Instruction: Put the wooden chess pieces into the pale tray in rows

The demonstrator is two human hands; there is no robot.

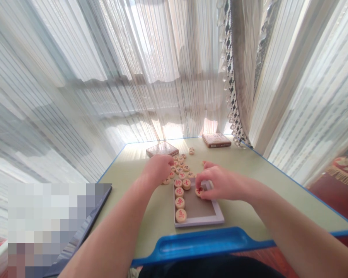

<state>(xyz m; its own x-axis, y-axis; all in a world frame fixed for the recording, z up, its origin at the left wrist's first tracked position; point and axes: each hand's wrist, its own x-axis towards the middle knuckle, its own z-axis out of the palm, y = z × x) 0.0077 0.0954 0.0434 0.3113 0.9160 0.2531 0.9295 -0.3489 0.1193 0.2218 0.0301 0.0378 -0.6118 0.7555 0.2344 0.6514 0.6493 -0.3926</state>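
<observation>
A shallow white box tray (199, 222) lies near the table's front edge. Along its left side stand several round xiangqi pieces with red characters, the nearest one (181, 216) in the front left corner. My right hand (211, 182) is over the tray's right part, thumb and fingers closed round a red-marked piece (199, 192). Behind the tray, more loose pieces (179, 170) lie in a scattered group. My left hand (160, 168) is at the left side of that group, fingers bent; whatever its fingertips hold, if anything, is hidden.
On the pale green table (240, 216) a flat box (162, 148) lies at the back left and another box (216, 140) at the back right. Two pieces are stacked (191, 151) between them. A blue trough (203, 243) edges the front. Sheer curtains (162, 77) hang behind.
</observation>
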